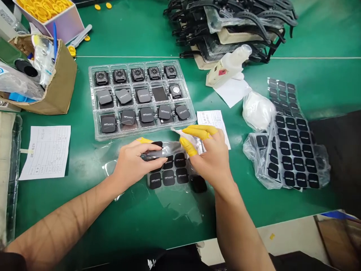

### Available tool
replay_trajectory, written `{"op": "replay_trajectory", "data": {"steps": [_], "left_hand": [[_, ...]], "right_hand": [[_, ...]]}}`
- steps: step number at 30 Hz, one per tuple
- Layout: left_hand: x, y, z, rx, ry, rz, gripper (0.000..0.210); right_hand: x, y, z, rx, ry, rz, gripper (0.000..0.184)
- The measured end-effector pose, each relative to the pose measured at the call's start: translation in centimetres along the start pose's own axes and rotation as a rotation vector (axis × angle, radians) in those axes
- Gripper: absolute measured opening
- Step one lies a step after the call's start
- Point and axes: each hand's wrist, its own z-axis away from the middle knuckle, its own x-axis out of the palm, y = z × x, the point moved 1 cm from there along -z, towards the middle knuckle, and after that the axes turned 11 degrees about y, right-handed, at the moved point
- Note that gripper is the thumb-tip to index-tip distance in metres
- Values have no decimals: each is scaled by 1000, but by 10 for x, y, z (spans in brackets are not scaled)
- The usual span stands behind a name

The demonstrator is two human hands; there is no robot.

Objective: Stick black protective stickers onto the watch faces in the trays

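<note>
My left hand [131,162] pinches a dark, glossy smartwatch body [152,154] between thumb and fingers; the hand partly covers it. My right hand [210,154], with yellow finger cots, grips a crumpled white cloth [187,137] just to the right of the watch. Beneath both hands lies a clear sheet of black square HiFuture stickers [168,177]. A black square [199,183] rests by my right wrist. Beyond the hands, a clear plastic tray [92,101] holds rows of smartwatches, the back row showing sensors, many others bearing HiFuture stickers.
A spray bottle [228,66] stands on white paper, before stacked black watch straps [231,30]. More sticker sheets [297,150] and a white bundle [258,111] lie right. At left are a cardboard box [60,81], a box of yellow finger cots [66,22] and a written form [46,152].
</note>
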Motion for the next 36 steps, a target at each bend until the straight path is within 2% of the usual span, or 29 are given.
{"op": "replay_trajectory", "data": {"steps": [2, 4, 8, 10, 12, 14, 15, 18, 21, 24, 27, 29, 31, 33, 36], "left_hand": [[0, -1, 0, 6, -4, -49, 26], [-1, -1, 0, 24, -12, -92, 23], [-2, 1, -3, 101, -45, -159, 14], [-2, 3, -5, 123, -52, -175, 11], [-2, 4, -6, 130, -57, -181, 9], [-1, 5, -6, 127, -60, -191, 8], [-1, 5, -5, 124, -58, -196, 8], [0, 5, -5, 115, -53, -197, 11], [0, 5, -4, 101, -61, -182, 14], [-1, 4, -4, 78, -81, -146, 21], [-2, 4, -4, 65, -128, -47, 44], [-4, 4, -5, 57, -153, 35, 58], [-5, 3, -6, 47, -164, 115, 64], [-5, 2, -7, 36, -196, 173, 61], [-4, 1, -9, -13, -260, 190, 48]], "right_hand": [[-10, 4, -4, -41, -6, -6, 20], [-25, 12, -8, -18, 15, 8, 18], [-72, 23, 8, 86, 79, 77, 19], [-94, 20, 33, 77, -37, 10, 33], [-109, 16, 61, 75, -247, -66, 51], [-114, 16, 85, 134, -404, -33, 55], [-114, 18, 94, 173, -429, 9, 53], [-108, 29, 107, 198, -376, 55, 56], [-97, 35, 105, 66, -241, 11, 76], [-80, 30, 84, -98, -104, -86, 83], [-55, 13, 46, -240, 3, -237, 93], [-37, 0, 18, -329, -29, -277, 83], [-21, -11, -4, -398, -133, -273, 65], [-9, -16, -18, -396, -233, -245, 54], [0, -14, -22, -324, -314, -212, 49]]}}
